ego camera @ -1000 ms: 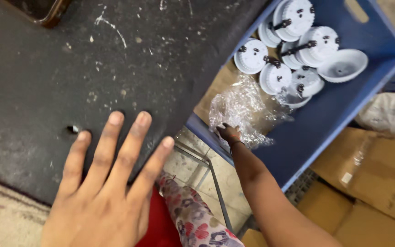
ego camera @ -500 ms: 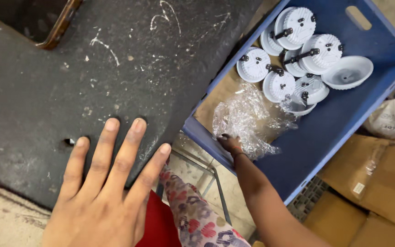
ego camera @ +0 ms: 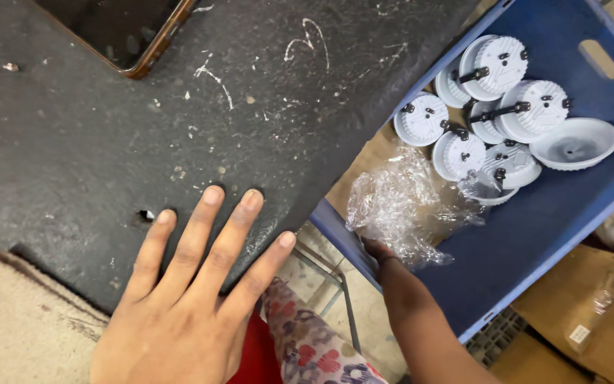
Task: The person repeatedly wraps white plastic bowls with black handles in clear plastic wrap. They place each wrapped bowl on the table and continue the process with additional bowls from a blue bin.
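A person's left hand [ego camera: 179, 313] lies flat, fingers spread and holding nothing, on the dark grey, scuffed and chalk-marked counter [ego camera: 108, 135], its fingertips just beside a small hole in the surface, while the right hand [ego camera: 381, 252] reaches down into a blue plastic crate [ego camera: 534, 242] set lower and to the right of the counter's edge. Over the last second the right hand has stayed at the near wall of the crate, its fingers buried under a crumpled clear plastic bag [ego camera: 399, 210], so the grip is hidden and it cannot be told whether the fingers are closed on the film or merely touching it. The left hand has kept its place on the counter, with the view drifting slightly so that more of the crate now shows. The bag itself sits in much the same spot, resting against the crate's near corner over a patch of brown cardboard. Beyond it, well inside the crate, a cluster of round white plastic lamp housings with black clips [ego camera: 495, 107] lies untouched, one shallow white dish-shaped cover [ego camera: 577, 142] at its right. A dark rectangular tray with a brown rim [ego camera: 126, 32] rests at the counter's far edge; brown cardboard boxes [ego camera: 591, 320] stand beside the crate, and a floral-patterned sleeve or garment [ego camera: 307, 341] shows below.
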